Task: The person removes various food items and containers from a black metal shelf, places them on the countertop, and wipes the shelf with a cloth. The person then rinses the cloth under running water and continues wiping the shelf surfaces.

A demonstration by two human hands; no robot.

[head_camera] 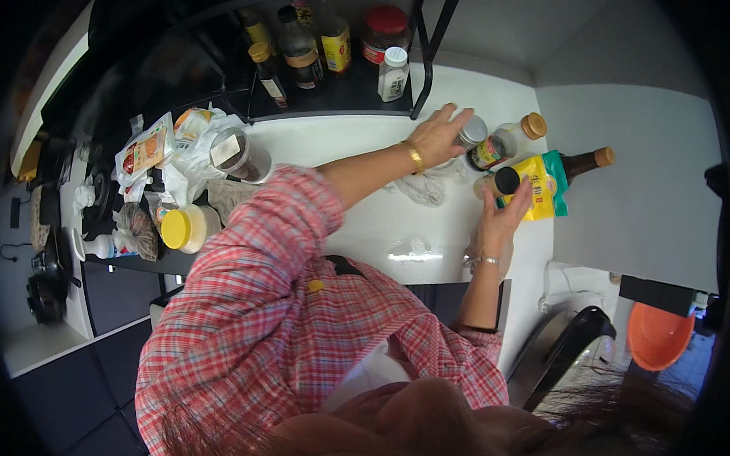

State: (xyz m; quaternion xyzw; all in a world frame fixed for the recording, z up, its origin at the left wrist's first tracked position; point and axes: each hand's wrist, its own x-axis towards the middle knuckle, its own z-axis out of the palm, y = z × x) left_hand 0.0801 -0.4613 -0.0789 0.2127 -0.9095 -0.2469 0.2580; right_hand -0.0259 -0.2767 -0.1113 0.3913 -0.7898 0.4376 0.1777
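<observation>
My left hand (442, 133), fingers spread, is against the side of a jar with a silver lid (474, 129); I cannot make out a grip. My right hand (505, 210) has its thumb and fingers apart beside a small black-capped jar (506, 180) and a yellow and green food packet (538, 195). Behind these lie a clear jar with an orange-brown cap (515, 140) and a dark bottle with an orange cap (590, 162). A crumpled pale cloth (425, 187) rests on the white countertop (371, 228), just below my left hand.
A black rack (345, 100) at the back holds several sauce bottles, a red-lidded jar (386, 33) and a white-capped bottle (394, 75). To the left are plastic bags (192, 155), a clear tub (247, 157) and a yellow-lidded jar (187, 228). An orange basin (660, 335) is at the right.
</observation>
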